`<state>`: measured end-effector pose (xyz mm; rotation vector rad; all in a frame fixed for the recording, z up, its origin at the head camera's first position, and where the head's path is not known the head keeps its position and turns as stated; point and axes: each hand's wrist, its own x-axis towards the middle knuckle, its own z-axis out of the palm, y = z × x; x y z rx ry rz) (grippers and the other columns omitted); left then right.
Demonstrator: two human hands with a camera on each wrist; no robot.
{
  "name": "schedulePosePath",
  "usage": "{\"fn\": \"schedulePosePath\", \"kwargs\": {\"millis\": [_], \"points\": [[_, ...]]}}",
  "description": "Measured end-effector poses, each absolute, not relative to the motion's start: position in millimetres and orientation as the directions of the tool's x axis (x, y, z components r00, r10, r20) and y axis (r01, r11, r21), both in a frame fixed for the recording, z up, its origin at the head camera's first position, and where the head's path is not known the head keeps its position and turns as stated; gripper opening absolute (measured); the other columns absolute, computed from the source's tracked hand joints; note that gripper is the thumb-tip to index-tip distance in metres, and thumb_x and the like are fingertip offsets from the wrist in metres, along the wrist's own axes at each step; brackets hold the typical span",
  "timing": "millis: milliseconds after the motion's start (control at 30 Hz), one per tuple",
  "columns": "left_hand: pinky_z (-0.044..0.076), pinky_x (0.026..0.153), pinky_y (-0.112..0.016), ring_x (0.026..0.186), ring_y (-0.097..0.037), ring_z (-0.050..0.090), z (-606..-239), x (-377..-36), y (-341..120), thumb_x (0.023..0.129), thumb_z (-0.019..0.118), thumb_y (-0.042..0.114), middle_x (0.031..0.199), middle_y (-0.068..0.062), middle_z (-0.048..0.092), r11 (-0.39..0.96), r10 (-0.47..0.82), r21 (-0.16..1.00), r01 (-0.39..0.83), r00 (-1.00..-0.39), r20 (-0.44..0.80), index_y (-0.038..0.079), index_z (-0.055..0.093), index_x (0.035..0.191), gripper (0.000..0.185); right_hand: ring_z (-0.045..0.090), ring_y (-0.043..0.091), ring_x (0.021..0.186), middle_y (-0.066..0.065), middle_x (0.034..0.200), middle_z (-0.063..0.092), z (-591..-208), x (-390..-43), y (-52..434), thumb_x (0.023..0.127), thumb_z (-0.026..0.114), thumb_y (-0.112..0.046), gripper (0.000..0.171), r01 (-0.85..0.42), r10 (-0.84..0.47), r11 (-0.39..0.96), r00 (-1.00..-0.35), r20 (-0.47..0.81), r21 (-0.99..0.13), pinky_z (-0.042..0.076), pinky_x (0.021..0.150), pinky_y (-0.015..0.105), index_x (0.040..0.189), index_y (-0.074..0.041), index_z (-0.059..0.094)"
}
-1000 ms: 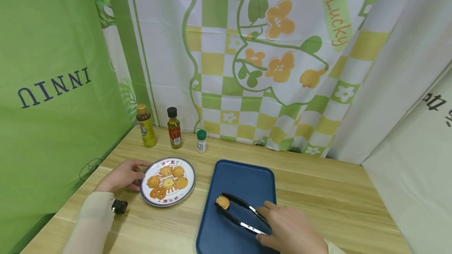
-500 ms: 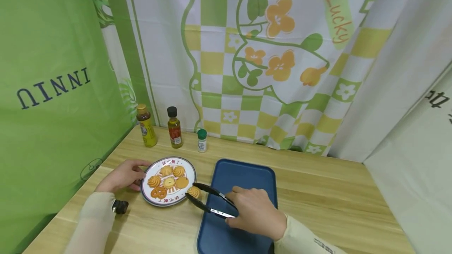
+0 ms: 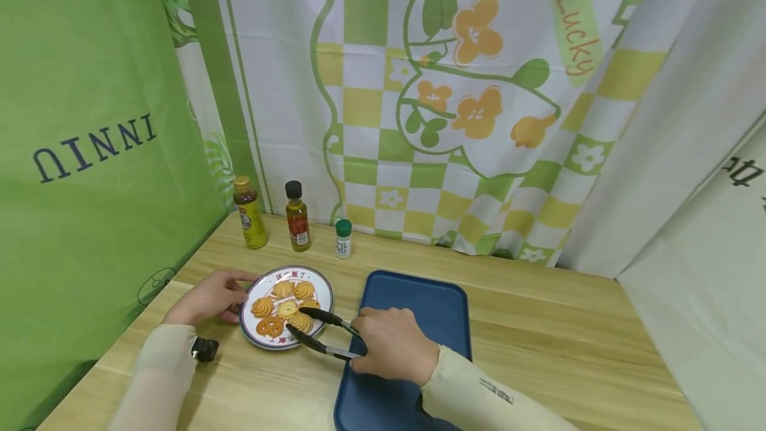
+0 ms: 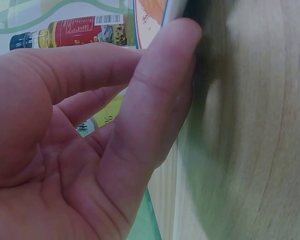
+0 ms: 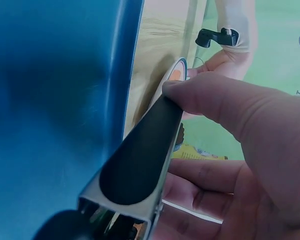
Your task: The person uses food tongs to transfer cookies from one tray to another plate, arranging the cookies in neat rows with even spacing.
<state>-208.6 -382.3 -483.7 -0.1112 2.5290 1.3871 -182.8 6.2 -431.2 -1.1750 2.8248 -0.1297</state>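
My left hand (image 3: 212, 298) holds the left rim of a white plate (image 3: 321, 290) with a blue edge. In the left wrist view, the digits of the left hand (image 4: 145, 100) meet at the plate's edge. My right hand (image 3: 391, 344) grips black-and-silver tongs (image 3: 323, 316), whose tips have a swirl cookie (image 3: 300, 322) between them, over the plate's lower right. Several other cookies lie on the plate, among them another swirl cookie (image 3: 261, 307) and a pretzel-shaped one (image 3: 270, 326). In the right wrist view, the thumb presses the handle of the tongs (image 5: 140, 150).
Beneath my right forearm lies a blue tray (image 3: 413, 291) on the wooden table (image 3: 538, 324). Behind the plate stand a yellow-labelled bottle (image 3: 253, 221), a black-capped bottle (image 3: 298, 221) and a small green-capped shaker (image 3: 344, 241). Curtains hang behind the table.
My right hand has carried the swirl cookie in the tongs leftward, from over the blue tray to over the plate. My left hand has stayed at the plate's rim.
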Motion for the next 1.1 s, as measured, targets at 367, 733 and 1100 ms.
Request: {"fn": "schedulePosePath", "kwargs": {"millis": [367,733,1100], "points": [[0.072,0.07,-0.035,0.082,-0.023,0.071,-480.0,-209.4,-380.1,0.108,0.059,-0.002,0.112,-0.025,0.066,0.541,0.059,0.82,-0.187,-0.964,-0.259,-0.012,0.048,0.161,0.055,0.043,0.01,0.058,-0.009,0.087,0.065,-430.8,-184.3,-4.2,0.085,0.094,-0.044,0.038,-0.691,-0.698,0.716,-0.713,-0.069,-0.1,0.035,0.045,0.027,0.111,-0.018,0.084],[0.072,0.069,-0.035,0.081,-0.023,0.071,-480.3,-206.6,-380.8,0.107,0.059,-0.002,0.113,-0.025,0.066,0.557,0.058,0.811,-0.18,-0.966,-0.254,-0.012,0.048,0.16,0.055,0.048,0.01,0.059,-0.007,0.093,0.07,-429.2,-184.8,-5.3,0.084,0.095,-0.049,0.045,-0.69,-0.696,0.718,-0.713,-0.083,-0.096,0.039,0.045,0.028,0.115,-0.018,0.084],[0.072,0.069,-0.035,0.081,-0.023,0.071,-477.9,-205.6,-379.6,0.106,0.059,-0.003,0.113,-0.025,0.066,0.548,0.056,0.816,-0.181,-0.966,-0.252,-0.012,0.048,0.161,0.056,0.049,0.01,0.059,-0.003,0.115,0.078,-429.8,-181.8,2.7,0.085,0.094,-0.05,0.055,-0.668,-0.683,0.728,-0.726,-0.081,-0.154,0.04,0.045,0.029,0.13,-0.02,0.083]]}}
